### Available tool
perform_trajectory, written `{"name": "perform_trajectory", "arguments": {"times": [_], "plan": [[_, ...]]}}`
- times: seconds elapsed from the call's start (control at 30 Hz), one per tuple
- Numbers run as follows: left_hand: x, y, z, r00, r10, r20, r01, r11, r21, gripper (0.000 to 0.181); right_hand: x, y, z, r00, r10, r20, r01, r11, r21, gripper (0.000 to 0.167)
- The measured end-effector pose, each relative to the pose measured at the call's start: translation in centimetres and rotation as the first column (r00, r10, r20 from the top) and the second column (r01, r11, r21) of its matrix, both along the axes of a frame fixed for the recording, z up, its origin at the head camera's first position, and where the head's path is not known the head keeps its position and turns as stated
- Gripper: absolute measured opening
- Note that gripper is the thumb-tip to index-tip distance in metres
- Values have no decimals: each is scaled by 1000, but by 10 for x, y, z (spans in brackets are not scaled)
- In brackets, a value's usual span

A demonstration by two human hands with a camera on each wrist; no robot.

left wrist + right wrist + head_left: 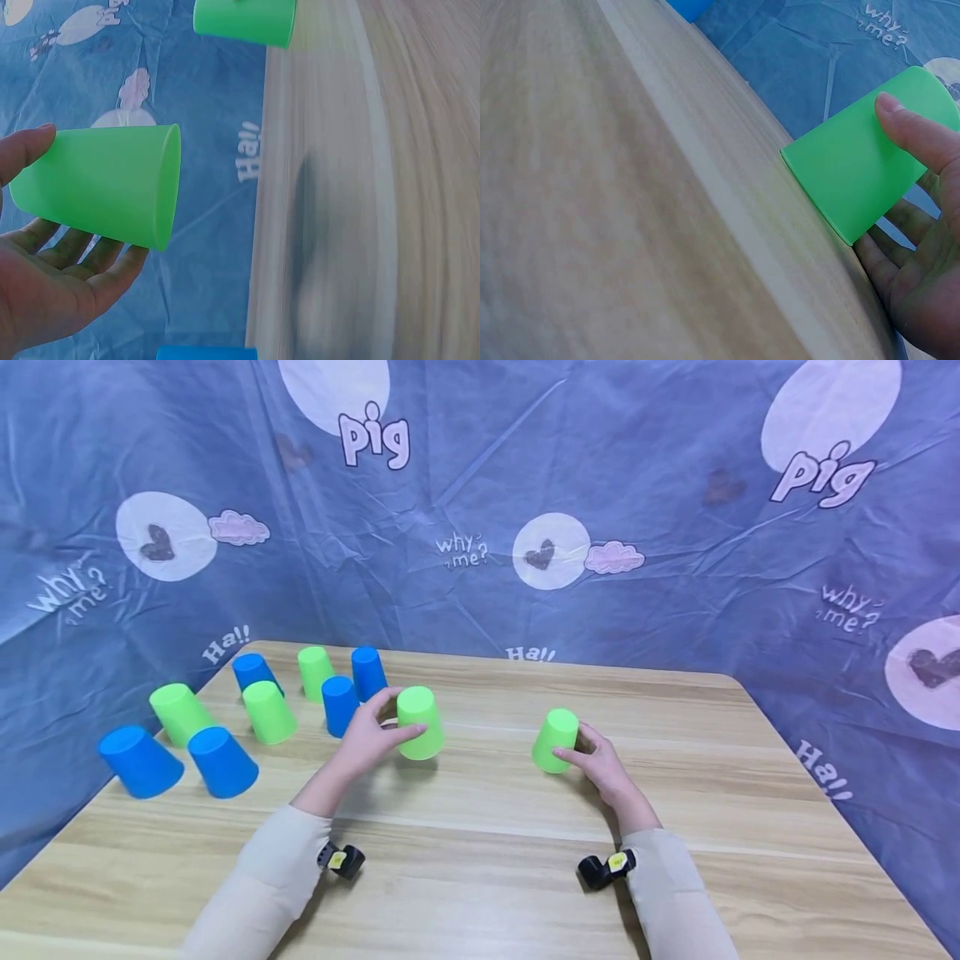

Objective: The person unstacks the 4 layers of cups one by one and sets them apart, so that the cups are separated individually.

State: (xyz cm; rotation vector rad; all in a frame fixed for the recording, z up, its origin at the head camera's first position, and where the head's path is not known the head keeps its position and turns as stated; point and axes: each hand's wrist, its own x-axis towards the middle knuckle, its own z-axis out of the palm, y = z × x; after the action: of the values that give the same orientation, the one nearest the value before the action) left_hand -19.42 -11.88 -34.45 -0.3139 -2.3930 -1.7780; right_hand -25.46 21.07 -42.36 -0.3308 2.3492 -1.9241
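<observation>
In the head view my left hand grips a green plastic cup, mouth down. The left wrist view shows this cup held off the table, with the thumb on one side and the fingers along the other. My right hand holds a second green cup to the right, also mouth down. In the right wrist view that cup's rim is at the tabletop, with the thumb pressed on its wall and the fingers behind it. A gap separates the two held cups.
Several upside-down cups stand at the table's left, among them a blue cup, a green cup and another blue cup close behind my left hand. The wooden table ends at a blue printed cloth behind and along the sides.
</observation>
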Motion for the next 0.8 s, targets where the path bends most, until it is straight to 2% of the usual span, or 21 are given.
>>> {"name": "perform_trajectory", "arguments": {"times": [0.07,0.13,0.3,0.4,0.8], "plan": [[7,-5,6,1000,16,0,-16,1000,2,51,0,0,0,1000,5,-2,-5,1000,-2,66],[9,-11,5,999,37,-5,-37,999,-5,52,-1,1,-1,1000,11,-5,-11,1000,-3,66],[6,-32,-10,998,58,-32,-58,998,-1,56,-1,1,-2,999,15,-29,-15,1000,-6,64],[9,-40,-11,997,74,-31,-74,997,-2,56,-1,1,-3,999,14,-38,-14,1000,-8,63],[23,-69,-9,986,155,61,-152,987,-42,65,-1,1,-3,999,9,-40,-9,1000,-3,62]]}}
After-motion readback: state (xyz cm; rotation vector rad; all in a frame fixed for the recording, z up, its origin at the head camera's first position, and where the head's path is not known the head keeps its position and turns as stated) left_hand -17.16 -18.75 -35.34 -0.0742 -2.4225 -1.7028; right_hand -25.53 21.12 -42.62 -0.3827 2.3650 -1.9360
